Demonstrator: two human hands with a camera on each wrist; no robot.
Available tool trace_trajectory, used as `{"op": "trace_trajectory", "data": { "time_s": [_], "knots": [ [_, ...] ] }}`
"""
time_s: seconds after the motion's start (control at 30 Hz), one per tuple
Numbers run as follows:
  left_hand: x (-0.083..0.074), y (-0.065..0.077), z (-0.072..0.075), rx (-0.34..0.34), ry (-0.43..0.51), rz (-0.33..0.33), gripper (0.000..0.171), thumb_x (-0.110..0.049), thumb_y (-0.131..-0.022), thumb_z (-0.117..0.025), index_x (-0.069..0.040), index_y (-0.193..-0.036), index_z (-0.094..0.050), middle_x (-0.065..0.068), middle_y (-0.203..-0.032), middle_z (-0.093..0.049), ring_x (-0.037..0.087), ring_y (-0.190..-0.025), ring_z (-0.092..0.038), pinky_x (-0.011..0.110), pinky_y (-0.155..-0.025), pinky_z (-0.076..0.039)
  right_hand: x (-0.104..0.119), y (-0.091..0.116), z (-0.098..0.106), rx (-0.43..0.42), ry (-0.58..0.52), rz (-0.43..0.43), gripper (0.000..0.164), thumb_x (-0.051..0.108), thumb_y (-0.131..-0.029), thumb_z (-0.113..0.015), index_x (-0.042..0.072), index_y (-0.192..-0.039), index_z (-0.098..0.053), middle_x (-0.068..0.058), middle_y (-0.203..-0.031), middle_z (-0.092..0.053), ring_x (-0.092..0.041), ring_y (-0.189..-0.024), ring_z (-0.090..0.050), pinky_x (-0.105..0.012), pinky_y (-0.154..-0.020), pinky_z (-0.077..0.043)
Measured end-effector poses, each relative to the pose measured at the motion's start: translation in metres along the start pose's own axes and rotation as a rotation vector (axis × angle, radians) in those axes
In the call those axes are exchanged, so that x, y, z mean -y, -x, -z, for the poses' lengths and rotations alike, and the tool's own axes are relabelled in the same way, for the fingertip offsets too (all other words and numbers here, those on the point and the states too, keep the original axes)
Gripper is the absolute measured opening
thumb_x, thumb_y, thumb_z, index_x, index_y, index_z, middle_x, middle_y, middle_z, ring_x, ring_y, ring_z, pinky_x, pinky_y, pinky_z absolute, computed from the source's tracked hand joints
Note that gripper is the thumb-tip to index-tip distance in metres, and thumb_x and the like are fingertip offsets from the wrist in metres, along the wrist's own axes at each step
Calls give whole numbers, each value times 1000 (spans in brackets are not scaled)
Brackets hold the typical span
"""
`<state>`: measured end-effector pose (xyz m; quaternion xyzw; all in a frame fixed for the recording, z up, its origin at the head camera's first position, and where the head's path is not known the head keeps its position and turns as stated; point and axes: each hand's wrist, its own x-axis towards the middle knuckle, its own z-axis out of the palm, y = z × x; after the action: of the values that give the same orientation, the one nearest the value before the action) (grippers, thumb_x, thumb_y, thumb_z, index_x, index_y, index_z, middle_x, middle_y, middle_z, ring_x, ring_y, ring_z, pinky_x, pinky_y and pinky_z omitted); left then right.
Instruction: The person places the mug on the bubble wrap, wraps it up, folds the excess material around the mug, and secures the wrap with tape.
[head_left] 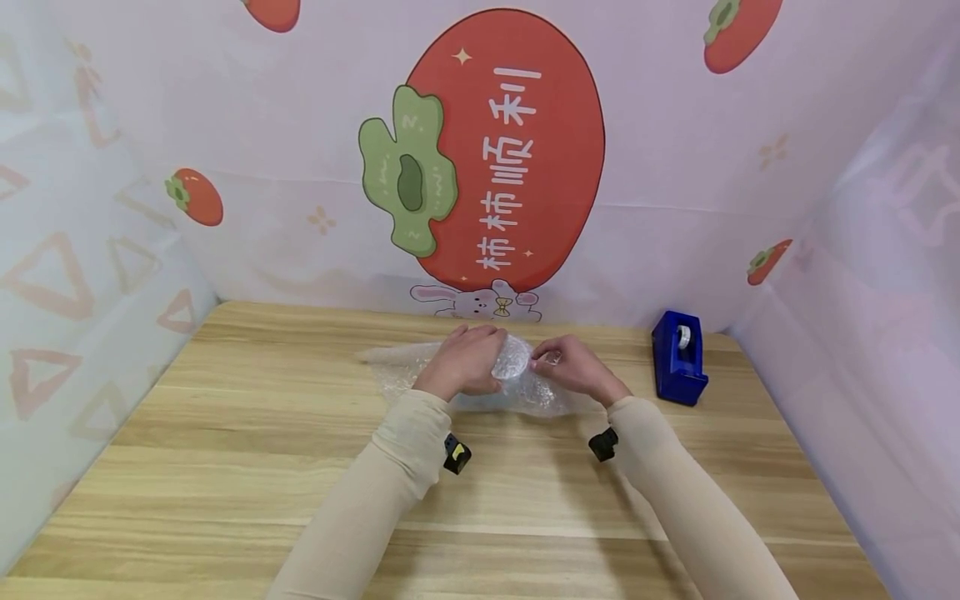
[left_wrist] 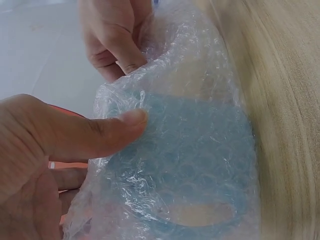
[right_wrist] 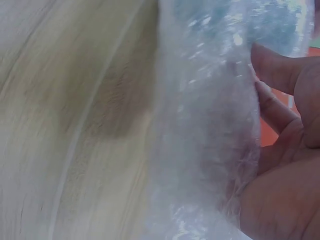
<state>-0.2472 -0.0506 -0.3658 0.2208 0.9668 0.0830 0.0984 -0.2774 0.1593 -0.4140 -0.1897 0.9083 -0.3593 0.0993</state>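
So the left hand (left_wrist: 45, 150) has its thumb (left_wrist: 107, 134) laid across some bubble wrap (left_wrist: 212, 57), other fingers (left_wrist: 68, 178) tucked behind. Pretty clear there's a light blue thing (left_wrist: 185, 155) inside, with a handle-like loop. Right hand (left_wrist: 115, 35)'s up top at the wrap's edge, wood-grain surface (left_wrist: 287, 125) off to the side.

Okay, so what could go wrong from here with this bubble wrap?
The bubble wrap might spring open if the left hand or right hand lets go; I see nothing fastening it. The blue tape dispenser stands apart, so reaching for it could loosen the wrap. The pale blue item inside might then slip.
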Motion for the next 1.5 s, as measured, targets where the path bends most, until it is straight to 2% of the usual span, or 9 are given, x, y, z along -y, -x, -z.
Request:
{"op": "trace_trajectory", "data": {
  "time_s": [0.17, 0.43, 0.73, 0.83, 0.97, 1.13, 1.27, 1.37, 1.5],
  "knots": [
    [-1, 0, -1, 3, 6, 5, 84, -30, -84, -84, -5, -153, -42, 10, -156, -43, 25, -147, -34, 49, -123, -17, 0, 3, 6, 5, -87, -6, 20, 13, -98, -66, -1, -111, -74, -11, -102, -71, -21, -84, -63, -36, -75, -54],
    [1, -1, -1, -6, 7, 4, 85, -30, -83, -85, -5, -152, -42, 10, -155, -44, 26, -146, -35, 50, -122, -18, 2, 7, 12, 78, -201, -60, 32, 18, -106, -52, -4, -120, -70, -17, -112, -69, -29, -95, -64, -47, -89, -51],
    [1, 0, -2, -7, 20, 2, 85, -29, -83, -85, -4, -152, -42, 11, -155, -44, 26, -146, -36, 50, -122, -18, 0, 3, -3, -85, -114, -22, 20, 15, -98, -69, -1, -105, -78, -10, -96, -74, -18, -78, -59, -29, -66, -50],
    [1, 0, -2, -8, 19, 4, 85, -28, -83, -85, -4, -152, -43, 11, -155, -45, 26, -146, -36, 49, -122, -17, 3, 4, -5, -145, -122, -71, 21, 17, -95, -73, -2, -105, -73, -10, -92, -69, -20, -79, -58, -30, -65, -49],
    [1, 0, -2, -13, 14, 2, 85, -29, -83, -86, -4, -152, -43, 11, -154, -45, 26, -146, -36, 49, -122, -17, 6, 8, -3, -176, -132, -201, 43, 28, -92, -77, -1, -114, -54, -14, -95, -60, -26, -85, -58, -35, -68, -50],
    [1, 0, -2, -10, 18, 1, 84, -28, -83, -85, -5, -152, -43, 11, -154, -46, 26, -145, -37, 49, -122, -18, 7, 8, 5, -80, -58, -332, 67, 48, -92, -72, -3, -127, -48, -17, -108, -60, -28, -95, -57, -38, -78, -50],
    [1, 0, -1, -5, 15, 5, 85, -29, -83, -85, -5, -153, -42, 11, -154, -46, 26, -145, -37, 49, -122, -18, 6, 7, 11, 48, 16, -363, 57, 58, -94, -64, 1, -89, -59, -5, -80, -52, -19, -74, -50, -32, -66, -44],
    [1, 0, -1, -3, 13, 7, 86, -30, -83, -85, -5, -153, -41, 11, -155, -45, 26, -145, -37, 49, -122, -19, 5, 7, 14, 125, 18, -388, 59, 62, -94, -60, 12, -66, -48, 1, -65, -38, -15, -63, -41, -31, -60, -39],
    [1, 1, -1, -3, 8, 9, 88, -31, -83, -85, -6, -154, -40, 11, -155, -45, 26, -145, -37, 48, -122, -19, 3, 7, 15, 140, 3, -416, 60, 66, -92, -60, 10, -73, -53, -1, -72, -42, -17, -70, -45, -31, -64, -40]
  ]
}}
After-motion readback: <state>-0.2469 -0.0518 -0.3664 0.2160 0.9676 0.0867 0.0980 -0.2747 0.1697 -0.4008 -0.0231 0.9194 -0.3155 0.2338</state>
